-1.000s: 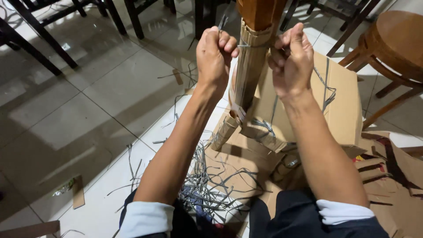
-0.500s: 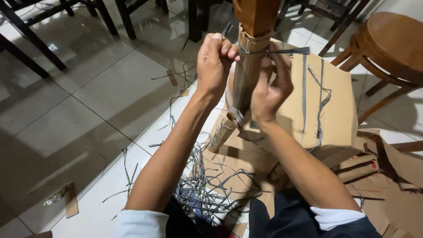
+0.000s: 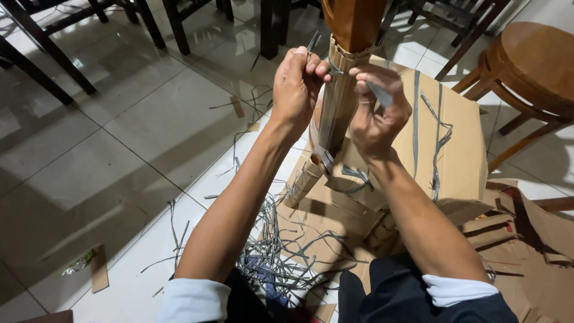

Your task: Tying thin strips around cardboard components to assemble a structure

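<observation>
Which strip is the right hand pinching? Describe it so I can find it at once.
Start at the wooden leg wrapped in corrugated cardboard, top centre. The right hand is beside it, the left hand opposite. The grey strap end sticks out between the right thumb and forefinger: short, flat, held up off the floor, unlike the loose tangle of strips below.

1. Both forearms reach up toward twelve o'clock, white sleeves pushed back.
2. Left hand (image 3: 297, 84) is clenched, thumb tucked.
3. Right hand (image 3: 376, 113), at its three o'clock, has its fingers curled in a pinch.
</observation>
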